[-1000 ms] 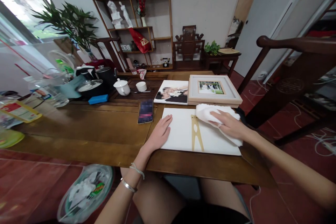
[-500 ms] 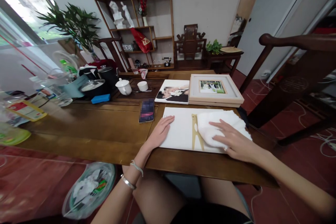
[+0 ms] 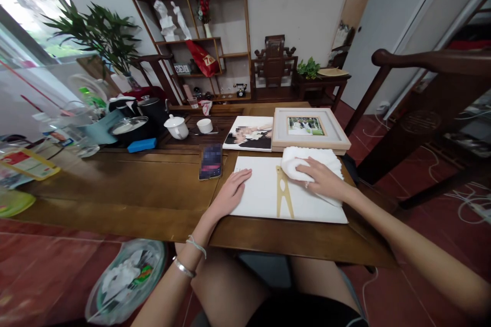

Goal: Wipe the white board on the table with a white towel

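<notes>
A white flat panel point(image 3: 257, 191) lies at the front edge of the wooden table, with a gold A-shaped piece point(image 3: 284, 191) running down its middle. My left hand point(image 3: 231, 191) rests flat on the panel's left side, fingers stretched out, holding nothing. Bunched under my right hand point(image 3: 322, 180) is a white cloth point(image 3: 303, 156), gripped against the panel's upper right part. The cloth covers that corner, and some of my right fingertips sink into its folds. Just left of the panel lies a phone point(image 3: 210, 162).
Behind the panel are a photo print point(image 3: 247, 135) and a wooden picture frame point(image 3: 310, 130). A lidded white teapot point(image 3: 176, 126), a white cup point(image 3: 204, 125) and a blue block point(image 3: 141, 145) stand left. A lined bin point(image 3: 128, 278) is below; a chair point(image 3: 414, 117) stands right.
My right hand has moved the cloth up and left, away from the panel's lower right, baring that corner and more of the gold piece. My left hand stays put.
</notes>
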A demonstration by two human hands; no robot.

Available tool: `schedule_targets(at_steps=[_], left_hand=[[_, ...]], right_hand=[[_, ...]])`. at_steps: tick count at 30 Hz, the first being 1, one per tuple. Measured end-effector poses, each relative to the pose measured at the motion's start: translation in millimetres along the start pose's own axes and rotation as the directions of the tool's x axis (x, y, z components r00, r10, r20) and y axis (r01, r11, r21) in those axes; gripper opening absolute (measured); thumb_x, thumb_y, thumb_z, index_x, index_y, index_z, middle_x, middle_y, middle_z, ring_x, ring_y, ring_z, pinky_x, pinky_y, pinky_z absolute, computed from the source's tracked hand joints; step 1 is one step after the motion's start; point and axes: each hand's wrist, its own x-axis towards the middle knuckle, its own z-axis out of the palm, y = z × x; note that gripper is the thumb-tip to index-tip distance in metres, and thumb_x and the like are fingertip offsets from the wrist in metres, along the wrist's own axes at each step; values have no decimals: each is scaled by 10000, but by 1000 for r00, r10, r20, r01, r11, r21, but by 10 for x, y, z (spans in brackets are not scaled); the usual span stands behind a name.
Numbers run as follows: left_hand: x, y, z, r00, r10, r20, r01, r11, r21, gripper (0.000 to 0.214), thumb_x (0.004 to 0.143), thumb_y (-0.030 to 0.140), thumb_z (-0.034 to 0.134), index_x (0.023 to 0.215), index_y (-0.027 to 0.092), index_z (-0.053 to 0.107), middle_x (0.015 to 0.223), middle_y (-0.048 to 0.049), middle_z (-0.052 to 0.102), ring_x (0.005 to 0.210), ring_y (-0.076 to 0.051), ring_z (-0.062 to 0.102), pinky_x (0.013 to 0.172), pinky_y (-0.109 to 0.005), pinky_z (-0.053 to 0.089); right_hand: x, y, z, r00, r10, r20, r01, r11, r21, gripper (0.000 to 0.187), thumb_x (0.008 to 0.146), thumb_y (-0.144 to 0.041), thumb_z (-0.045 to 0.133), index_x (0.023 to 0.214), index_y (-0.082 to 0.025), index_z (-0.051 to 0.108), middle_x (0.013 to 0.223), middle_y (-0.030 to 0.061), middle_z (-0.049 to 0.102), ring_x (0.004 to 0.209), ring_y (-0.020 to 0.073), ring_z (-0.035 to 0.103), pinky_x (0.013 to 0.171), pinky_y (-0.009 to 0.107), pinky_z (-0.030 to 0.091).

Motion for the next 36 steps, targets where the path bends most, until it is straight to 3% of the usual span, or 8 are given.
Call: schedule_targets(at_steps=[5,12,15,19,22,26,30,36], left_hand=[[3,6,6,1000,-11,1,11,1000,13,399,939,215,352,1285,195,549,1390,-90,517,1329,-220,423,1162,-530,242],[4,-14,15,1000,0,-1,0,1000,15,398,934,200,366,1287,222,550,1388,-75,521,1320,-217,434,1163,-523,244],[6,-10,6,1000,-1,-1,1,1000,10,396,936,203,364,1282,223,555,1383,-75,525,1317,-216,438,1161,-523,248],[6,-2,-3,1000,-2,2,2,1000,8,394,940,206,358,1280,217,557,1381,-79,526,1317,-210,437,1163,-514,249],[8,-6,-2,1000,0,-1,0,1000,-5,392,938,210,363,1277,205,560,1379,-88,527,1314,-212,437,1160,-517,251],[14,-18,-8,1000,2,-12,-3,999,-41,379,927,211,381,1247,206,585,1365,-84,542,1306,-218,445,1153,-511,270],[22,-2,-28,999,-33,-10,32,992,-123,370,927,254,398,1232,197,598,1350,-84,560,1296,-223,467,1145,-466,300],[36,25,-47,975,-145,-166,99,961,-259,380,943,329,375,1182,162,619,1277,-98,606,1202,-234,542,1087,-407,368]], right_hand=[[-107,-247,20,1000,23,4,-23,998,55,456,721,-142,445,1145,-181,607,1370,149,508,1274,320,432,1031,567,325],[-578,-767,-96,926,-343,156,318,934,164,530,594,-66,522,1082,-230,651,1451,110,421,1417,299,186,1122,573,166],[-360,-622,-120,936,-315,156,287,941,179,467,652,-65,512,1083,-191,638,1429,150,435,1378,284,285,1099,526,257],[125,-398,4,991,-125,40,122,989,89,410,739,-100,489,1129,-152,607,1407,188,448,1310,304,375,1038,505,338],[334,-512,133,1000,-23,0,23,1000,10,466,731,-115,498,1187,-157,588,1331,183,529,1322,336,353,1045,550,292],[248,-948,170,985,-149,84,146,988,43,519,698,-135,535,1209,-200,598,1365,141,517,1375,343,271,1098,600,117],[88,-1204,48,891,-413,186,381,906,187,474,713,-176,566,1180,-242,611,1400,102,491,1396,290,244,1123,548,103],[413,-1209,124,966,-199,165,192,980,61,426,760,-154,539,1182,-175,594,1285,183,568,1315,314,387,1066,537,263]])
